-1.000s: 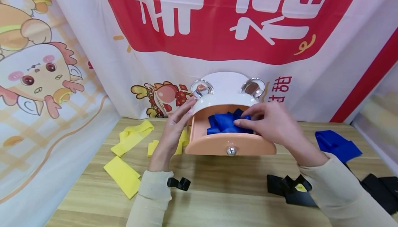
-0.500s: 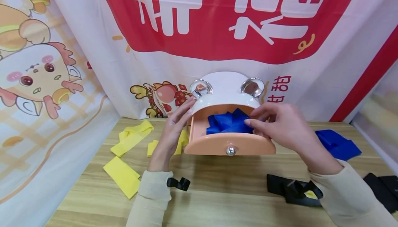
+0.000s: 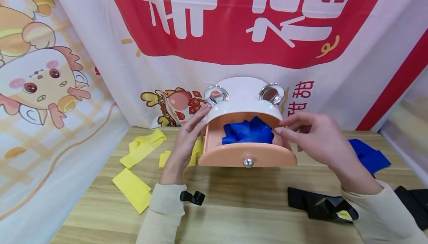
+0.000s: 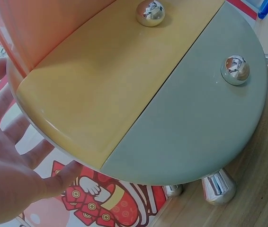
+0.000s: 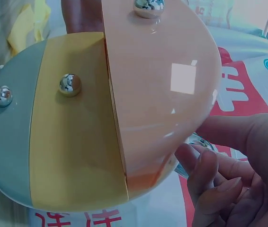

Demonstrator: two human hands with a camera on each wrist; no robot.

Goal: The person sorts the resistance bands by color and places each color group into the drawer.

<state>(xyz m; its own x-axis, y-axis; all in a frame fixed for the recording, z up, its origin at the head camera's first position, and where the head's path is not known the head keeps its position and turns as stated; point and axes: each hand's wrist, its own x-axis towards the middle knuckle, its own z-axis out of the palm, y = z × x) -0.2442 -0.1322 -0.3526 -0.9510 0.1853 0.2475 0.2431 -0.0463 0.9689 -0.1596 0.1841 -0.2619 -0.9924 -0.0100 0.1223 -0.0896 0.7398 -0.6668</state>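
Note:
A round-fronted mini drawer cabinet (image 3: 244, 91) stands on the table, white on top with two silver ring-like ears. Its peach top drawer (image 3: 222, 157) is pulled out and holds a bundle of blue cloth (image 3: 248, 130). My left hand (image 3: 182, 143) rests along the cabinet's left side; in the left wrist view the fingers (image 4: 18, 127) are spread against its edge. By the drawer's right rim is my right hand (image 3: 317, 136), fingers loosely bent, apart from the cloth. In the right wrist view, thumb and fingers of the right hand (image 5: 238, 165) lie close to the drawer's edge, holding nothing visible.
Yellow cloth strips (image 3: 132, 190) lie on the left of the table, one partly behind the left hand. A blue cloth (image 3: 369, 155) and black cloths (image 3: 312, 203) are at right. Below the open drawer are shut yellow (image 5: 77, 132) and grey-green drawers (image 5: 11, 137). Printed fabric hangs behind.
My right hand has let go of the blue cloth bundle and drawn back rightward to the drawer's right rim. The left hand and the cabinet have stayed in place.

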